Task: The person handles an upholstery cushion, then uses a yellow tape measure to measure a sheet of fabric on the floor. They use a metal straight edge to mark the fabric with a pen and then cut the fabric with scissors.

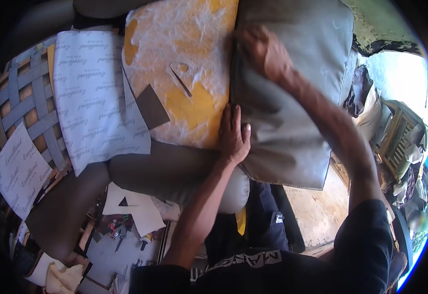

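- Head view, main thing: a grey-brown cushion cover (292, 98) is seen drawn partway over a yellow foam cushion (184, 73) wrapped in white wadding. The cover's open edge runs roughly top to bottom of the picture, along the foam's right side; the uncovered foam lies to its left.
- Head view, left hand (233, 134): it is laid flat, fingers spread and together on nothing, at the lower end of the cover's edge, where cover and foam meet. No grip is closed here.
- Head view, right hand (263, 51): it is set at the upper end of the same edge, fingers curled on the cover; whether the fabric is actually pinched cannot be told. The uncovered foam lies to the left of both hands, the left hand being the nearer to the person.
- Head view, surroundings: a rounded brown sofa arm (175, 174) lies just below the foam, touching it. A white printed fabric sheet (94, 93) overlaps the foam's left side. A sofa frame with grey webbing straps (23, 103) is seen at far left. Small tools and paper patterns (130, 206) lie on the floor below.
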### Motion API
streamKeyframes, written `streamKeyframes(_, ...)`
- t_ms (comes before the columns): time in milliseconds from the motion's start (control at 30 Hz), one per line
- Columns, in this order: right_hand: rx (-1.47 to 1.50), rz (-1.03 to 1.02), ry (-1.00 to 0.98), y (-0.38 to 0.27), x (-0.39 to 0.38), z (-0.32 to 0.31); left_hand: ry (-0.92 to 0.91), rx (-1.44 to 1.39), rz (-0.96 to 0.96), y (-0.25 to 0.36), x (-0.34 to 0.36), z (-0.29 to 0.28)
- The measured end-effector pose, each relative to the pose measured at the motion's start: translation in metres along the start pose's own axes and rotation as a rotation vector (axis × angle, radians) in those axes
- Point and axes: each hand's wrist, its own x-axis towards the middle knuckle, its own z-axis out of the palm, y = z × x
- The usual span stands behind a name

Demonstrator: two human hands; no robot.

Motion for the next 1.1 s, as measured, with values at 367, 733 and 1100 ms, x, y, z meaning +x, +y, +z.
streamKeyframes(367,0.253,0.265,-0.492,-0.162,-0.216,-0.054,-0.383,0.144,0.142,-0.004,-0.037,-0.068)
streamKeyframes(733,-0.088,0.229,-0.781,-0.144,-0.223,0.048,-0.419,0.829,-0.12,-0.047,0.013,0.017)
streamKeyframes(1100,-0.025,-0.021,-0.606,-0.166,-0.271,-0.038,-0.57,0.14,-0.166,-0.063,0.005,-0.052)
